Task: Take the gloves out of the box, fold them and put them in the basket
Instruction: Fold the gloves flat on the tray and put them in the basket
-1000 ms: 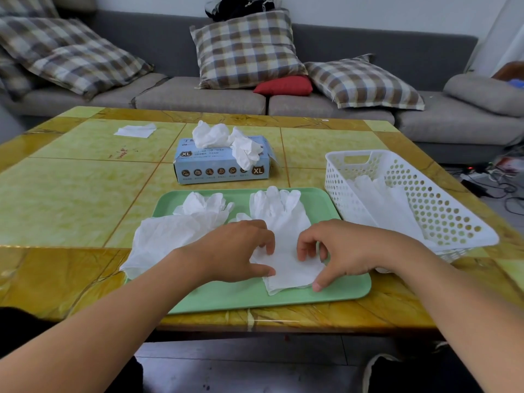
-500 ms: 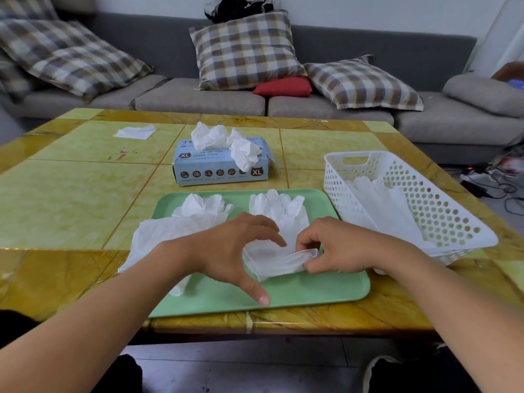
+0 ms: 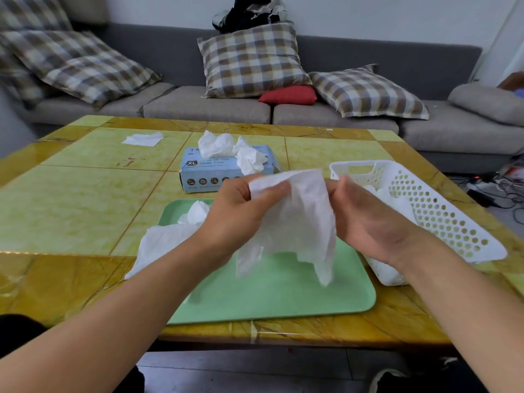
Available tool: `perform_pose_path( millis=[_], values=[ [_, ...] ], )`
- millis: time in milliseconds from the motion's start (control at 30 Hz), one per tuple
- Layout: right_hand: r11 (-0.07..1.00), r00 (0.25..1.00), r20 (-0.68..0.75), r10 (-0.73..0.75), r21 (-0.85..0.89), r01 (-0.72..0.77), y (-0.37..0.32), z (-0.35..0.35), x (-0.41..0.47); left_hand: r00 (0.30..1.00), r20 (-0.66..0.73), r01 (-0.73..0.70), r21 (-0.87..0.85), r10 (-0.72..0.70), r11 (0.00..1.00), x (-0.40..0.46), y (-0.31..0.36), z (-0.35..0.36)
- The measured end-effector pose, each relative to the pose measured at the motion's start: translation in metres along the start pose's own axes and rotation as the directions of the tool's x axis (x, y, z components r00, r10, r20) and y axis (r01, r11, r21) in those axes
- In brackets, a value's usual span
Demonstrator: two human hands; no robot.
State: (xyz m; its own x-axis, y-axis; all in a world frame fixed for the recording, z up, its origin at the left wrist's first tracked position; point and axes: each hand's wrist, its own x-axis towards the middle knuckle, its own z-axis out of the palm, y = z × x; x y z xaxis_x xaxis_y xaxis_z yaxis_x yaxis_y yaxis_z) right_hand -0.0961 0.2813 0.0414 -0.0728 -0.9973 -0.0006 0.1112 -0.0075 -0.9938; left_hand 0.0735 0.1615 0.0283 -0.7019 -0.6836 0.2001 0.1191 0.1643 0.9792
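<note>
A white glove [image 3: 300,222] hangs in the air above the green tray [image 3: 283,290], held up by its top edge. My left hand [image 3: 238,211] pinches its left corner and my right hand [image 3: 360,219] grips its right side. Another white glove [image 3: 167,239] lies crumpled across the tray's left edge. The blue glove box [image 3: 209,171] stands behind the tray with gloves [image 3: 232,150] bulging from its top. The white perforated basket [image 3: 442,219] sits to the right, with folded gloves [image 3: 382,194] inside.
The yellow-green table [image 3: 71,205] carries a white tissue [image 3: 143,138] at its far left. A grey sofa [image 3: 198,106] with checked cushions runs behind the table. Cables [image 3: 499,188] lie on the floor at the right.
Both hands have lifted the glove off the tray and raised it into the air. It lay flat a second ago and now hangs between my hands.
</note>
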Motion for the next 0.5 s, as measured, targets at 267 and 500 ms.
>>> perform_pose_path(
  millis=[267, 500],
  values=[
    [0.969, 0.913, -0.325, -0.247, -0.084, 0.233, -0.014, 0.021, 0.004, 1.0, -0.019, 0.006, -0.075, -0.008, 0.997, 0.0, 0.03, -0.005],
    [0.963, 0.886, -0.379, -0.268, -0.133, 0.235, -0.043, 0.018, -0.012, 0.996, 0.077, 0.06, -0.176, -0.047, 0.982, 0.005, 0.058, 0.007]
  ],
)
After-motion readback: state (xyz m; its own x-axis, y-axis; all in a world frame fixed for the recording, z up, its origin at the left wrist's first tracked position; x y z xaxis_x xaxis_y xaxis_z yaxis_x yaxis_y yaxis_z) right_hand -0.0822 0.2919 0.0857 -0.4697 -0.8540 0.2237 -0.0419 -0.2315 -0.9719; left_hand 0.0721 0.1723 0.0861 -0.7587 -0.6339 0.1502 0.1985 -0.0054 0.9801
